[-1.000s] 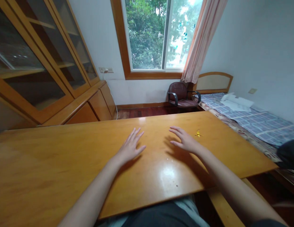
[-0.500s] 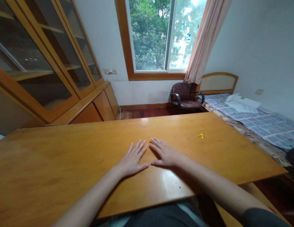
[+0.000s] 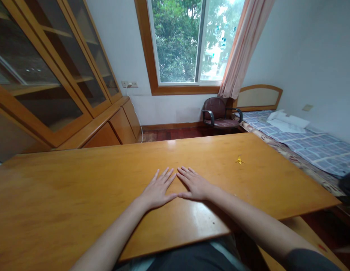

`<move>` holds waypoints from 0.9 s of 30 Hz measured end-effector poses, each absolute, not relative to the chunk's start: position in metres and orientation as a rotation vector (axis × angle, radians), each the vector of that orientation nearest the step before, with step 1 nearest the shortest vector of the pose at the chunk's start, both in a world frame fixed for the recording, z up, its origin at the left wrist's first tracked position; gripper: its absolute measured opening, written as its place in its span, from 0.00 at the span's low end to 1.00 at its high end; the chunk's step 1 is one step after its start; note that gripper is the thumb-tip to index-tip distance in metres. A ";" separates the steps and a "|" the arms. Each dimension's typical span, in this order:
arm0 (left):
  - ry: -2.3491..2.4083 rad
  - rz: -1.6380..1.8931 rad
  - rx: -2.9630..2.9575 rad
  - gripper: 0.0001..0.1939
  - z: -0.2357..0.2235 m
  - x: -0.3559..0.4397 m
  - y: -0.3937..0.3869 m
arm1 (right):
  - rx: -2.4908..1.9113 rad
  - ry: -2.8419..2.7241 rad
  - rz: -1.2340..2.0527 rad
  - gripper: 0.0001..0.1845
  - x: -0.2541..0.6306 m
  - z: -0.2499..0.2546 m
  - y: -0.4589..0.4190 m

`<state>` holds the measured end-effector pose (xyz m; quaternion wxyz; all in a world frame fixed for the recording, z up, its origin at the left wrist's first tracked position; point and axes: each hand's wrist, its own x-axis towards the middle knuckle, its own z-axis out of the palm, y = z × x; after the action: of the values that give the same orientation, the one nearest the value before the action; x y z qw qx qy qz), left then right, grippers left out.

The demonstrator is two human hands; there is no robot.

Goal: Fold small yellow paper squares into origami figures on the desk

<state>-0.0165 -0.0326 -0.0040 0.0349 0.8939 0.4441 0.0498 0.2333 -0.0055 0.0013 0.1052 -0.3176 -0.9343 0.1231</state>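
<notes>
My left hand [image 3: 158,191] lies palm down on the wooden table [image 3: 64,188], fingers spread and holding nothing. Beside it my right hand [image 3: 194,185] rests flat on the same tabletop, its fingers also apart and empty. The two thumbs point at each other and their tips almost meet or touch; I cannot tell which. Farther off to the right, a small yellow folded-paper figure [image 3: 239,160], like an origami crane, sits on the table, apart from both hands.
A glass-fronted wooden cabinet [image 3: 87,109] lines the left wall. Beyond the table stand a dark red armchair [image 3: 215,109] and a window with a pink curtain [image 3: 242,49]. On the right is a bed [image 3: 299,145] with a checked sheet and white papers [image 3: 287,122].
My right hand has shifted slightly left and settled flat, closing the small gap between the thumbs. My left hand and the yellow figure stay where they were.
</notes>
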 end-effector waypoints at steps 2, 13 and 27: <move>1.364 0.152 2.749 0.43 -0.004 -0.016 -0.032 | -0.938 -2.760 0.364 0.49 0.233 0.002 -0.006; 1.379 0.200 2.757 0.43 -0.007 -0.017 -0.032 | -0.967 -2.775 0.346 0.47 0.230 0.007 -0.008; 1.381 0.185 2.730 0.42 -0.003 -0.016 -0.034 | -0.976 -2.760 0.368 0.47 0.229 0.010 -0.010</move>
<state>-0.0162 -0.0336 -0.0030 0.0380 0.8900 0.4503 0.0602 0.2293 -0.0099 0.0104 0.0954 -0.3293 -0.9312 0.1240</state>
